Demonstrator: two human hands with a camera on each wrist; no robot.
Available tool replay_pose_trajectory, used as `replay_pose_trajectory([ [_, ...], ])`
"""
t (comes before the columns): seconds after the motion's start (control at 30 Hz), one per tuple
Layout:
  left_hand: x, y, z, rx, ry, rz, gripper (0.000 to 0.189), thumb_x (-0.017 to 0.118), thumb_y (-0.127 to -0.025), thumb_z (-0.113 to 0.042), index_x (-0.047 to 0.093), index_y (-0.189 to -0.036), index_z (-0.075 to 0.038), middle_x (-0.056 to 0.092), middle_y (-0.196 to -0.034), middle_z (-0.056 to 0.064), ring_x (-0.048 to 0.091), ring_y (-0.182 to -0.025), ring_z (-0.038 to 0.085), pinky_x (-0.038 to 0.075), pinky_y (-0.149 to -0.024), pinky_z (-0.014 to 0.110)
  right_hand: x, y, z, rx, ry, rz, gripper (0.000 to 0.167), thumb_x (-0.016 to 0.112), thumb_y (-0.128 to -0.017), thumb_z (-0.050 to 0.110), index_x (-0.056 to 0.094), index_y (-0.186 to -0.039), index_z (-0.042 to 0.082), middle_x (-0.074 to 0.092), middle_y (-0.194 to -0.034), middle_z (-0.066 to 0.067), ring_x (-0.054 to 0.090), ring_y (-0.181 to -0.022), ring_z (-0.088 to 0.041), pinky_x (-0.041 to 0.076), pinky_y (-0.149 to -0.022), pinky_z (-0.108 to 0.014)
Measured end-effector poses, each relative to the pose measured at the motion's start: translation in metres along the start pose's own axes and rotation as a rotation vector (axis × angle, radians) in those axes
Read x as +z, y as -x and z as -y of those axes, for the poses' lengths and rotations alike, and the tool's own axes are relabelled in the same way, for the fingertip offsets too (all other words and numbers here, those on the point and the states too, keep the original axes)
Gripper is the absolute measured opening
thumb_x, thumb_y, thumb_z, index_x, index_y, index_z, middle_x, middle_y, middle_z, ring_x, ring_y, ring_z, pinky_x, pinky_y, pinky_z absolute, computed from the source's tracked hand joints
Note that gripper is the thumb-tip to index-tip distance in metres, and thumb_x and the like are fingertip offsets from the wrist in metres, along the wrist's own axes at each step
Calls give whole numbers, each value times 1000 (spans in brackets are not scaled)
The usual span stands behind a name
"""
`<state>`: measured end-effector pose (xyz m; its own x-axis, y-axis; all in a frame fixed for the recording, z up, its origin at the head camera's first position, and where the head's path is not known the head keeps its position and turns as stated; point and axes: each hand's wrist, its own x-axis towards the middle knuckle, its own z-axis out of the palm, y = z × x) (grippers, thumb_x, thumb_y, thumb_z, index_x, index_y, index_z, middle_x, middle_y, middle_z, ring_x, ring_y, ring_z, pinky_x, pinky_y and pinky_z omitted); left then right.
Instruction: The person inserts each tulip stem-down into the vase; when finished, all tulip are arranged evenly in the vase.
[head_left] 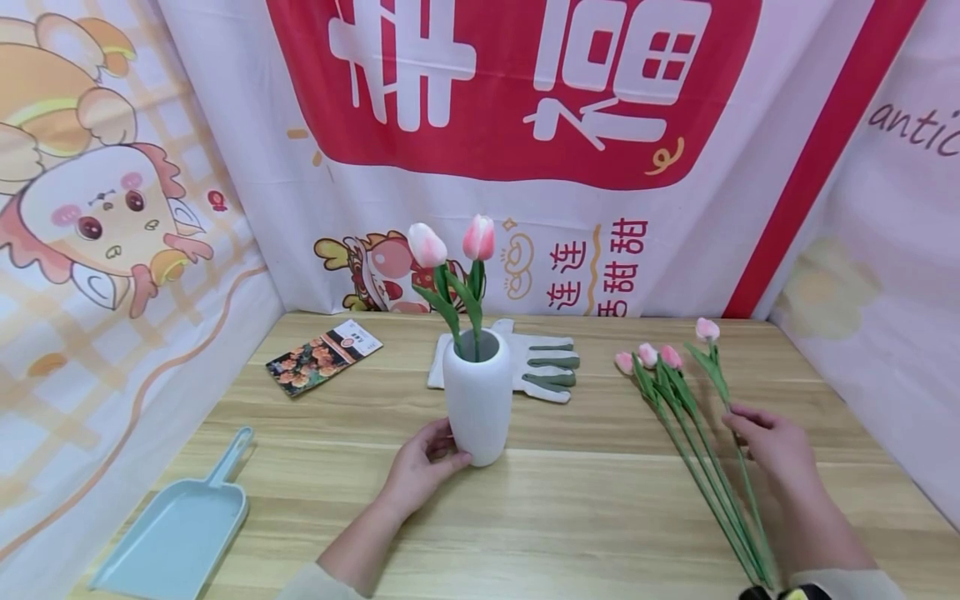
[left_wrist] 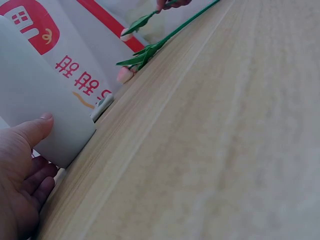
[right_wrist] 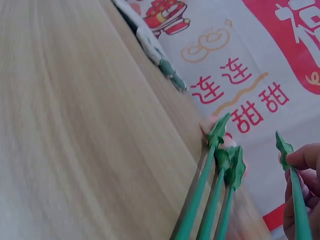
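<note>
A white vase (head_left: 480, 412) stands upright near the middle of the table, with two pink-and-white artificial tulips (head_left: 478, 240) in it. My left hand (head_left: 423, 468) holds the vase low on its left side; in the left wrist view, the thumb (left_wrist: 42, 127) lies on its wall and the fingers curl by the base. On the right, my right hand (head_left: 776, 446) pinches the green stem of a single tulip (head_left: 707, 331) below its leaves. Three more tulips (head_left: 667, 379) lie side by side on the table, just left of that hand.
Behind the vase lies a white and grey-green glove (head_left: 551, 367). A flower-printed packet (head_left: 324, 358) is at the back left, and a light blue dustpan (head_left: 176, 529) at the front left. Printed cloth (head_left: 525, 200) hangs around the wooden table (head_left: 577, 517).
</note>
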<state>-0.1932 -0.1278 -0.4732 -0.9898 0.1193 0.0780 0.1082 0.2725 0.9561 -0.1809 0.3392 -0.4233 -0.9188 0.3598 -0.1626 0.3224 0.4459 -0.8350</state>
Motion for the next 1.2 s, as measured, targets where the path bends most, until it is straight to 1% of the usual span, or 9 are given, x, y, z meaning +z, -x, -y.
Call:
replay_pose_trajectory([
  [0.1,0,0,0,-2,-1,-2,55,82,-79,-18,60,-129,-7,69,-118,11,64,-110,25,52,-97,40,4,1,8,21,-87,-13,52,64,-93,41,60,-132,7,58,-75,25,55,-72,-1,53,-63,-22],
  [0.2,0,0,0,-9,2,-8,55,82,-79,-18,60,-129,-7,69,-117,10,64,-110,24,52,-98,40,12,3,17,45,-190,-31,28,68,-91,38,69,-116,24,59,-73,25,56,-72,-1,54,-64,-21],
  [0.27,0,1,0,-9,-1,-9,55,82,-80,-18,60,-129,-7,69,-117,10,64,-110,24,52,-98,40,18,4,22,52,-245,-44,13,68,-91,36,69,-104,32,60,-72,24,58,-71,-1,54,-64,-20],
  [0.33,0,1,0,-9,-1,-9,55,82,-80,-18,60,-129,-7,69,-117,10,64,-110,24,52,-98,41,24,4,28,72,-341,-55,6,70,-90,33,67,-96,34,61,-73,22,60,-71,-2,55,-63,-20],
  [0.5,0,1,0,-12,1,-6,55,81,-80,-18,60,-129,-7,69,-118,10,64,-110,24,52,-98,42,40,6,45,110,-533,-113,10,72,-90,25,65,-98,26,63,-73,18,61,-68,-2,55,-62,-18],
  [0.6,0,1,0,-10,1,-6,55,81,-80,-18,60,-129,-7,69,-118,10,64,-110,25,52,-98,42,49,6,54,118,-607,-145,11,70,-90,21,64,-98,24,63,-73,17,61,-65,-1,54,-60,-15],
  [0.83,0,1,-1,-8,2,-7,54,81,-80,-18,60,-129,-8,69,-118,10,64,-111,24,51,-99,42,67,5,68,92,-799,-171,12,69,-90,9,65,-96,19,67,-71,13,61,-58,-2,54,-55,-14],
  [1.03,1,1,-1,-13,1,-7,55,81,-80,-18,60,-129,-7,69,-118,10,64,-110,24,52,-98,43,77,7,79,73,-864,-182,15,68,-90,6,60,-100,15,65,-73,11,63,-58,-2,56,-57,-14],
  [1.2,1,1,0,-9,4,-6,54,81,-80,-18,60,-129,-7,69,-118,10,64,-110,24,52,-98,42,84,9,89,44,-904,-196,17,67,-90,3,57,-100,12,66,-67,8,63,-54,-2,56,-55,-16],
])
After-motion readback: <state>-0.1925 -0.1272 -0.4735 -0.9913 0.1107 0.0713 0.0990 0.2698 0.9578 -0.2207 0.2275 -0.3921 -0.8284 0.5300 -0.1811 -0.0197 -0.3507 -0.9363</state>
